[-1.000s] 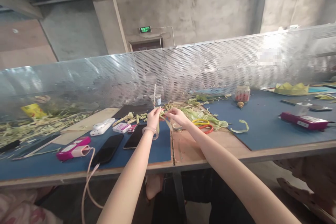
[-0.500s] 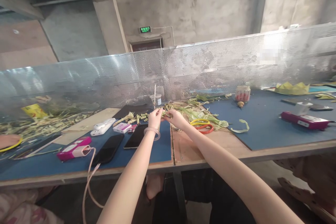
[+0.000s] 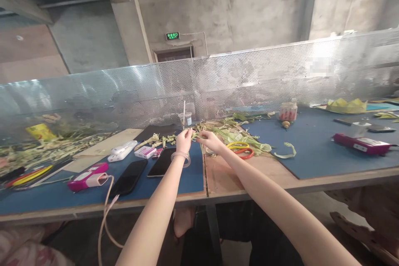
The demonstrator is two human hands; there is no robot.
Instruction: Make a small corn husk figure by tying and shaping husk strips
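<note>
My left hand (image 3: 184, 140), with a pale bangle on the wrist, is closed in a pinch on a pale green husk strip (image 3: 193, 135). Close beside it, my right hand (image 3: 211, 141) pinches at the same strip from the right. The strip is small here, and the fingers partly cover it. Behind the hands stands a clear plastic cup (image 3: 188, 119) with a straw. Loose husk leaves (image 3: 241, 136) lie in a pile to the right, and knotted husk pieces (image 3: 168, 139) sit left of my left hand.
Scissors with yellow and red handles (image 3: 245, 153) lie near my right forearm. Phones (image 3: 129, 178), a magenta device (image 3: 88, 176) with a cable, and a white power strip (image 3: 122, 150) are on the left. A jar (image 3: 288, 112) stands right, before the perforated metal screen (image 3: 264, 72).
My right hand's fingers have shifted slightly; my left hand stays nearly still. At the far left, another person's hand has gone from view, and red and yellow handles show on the table there.
</note>
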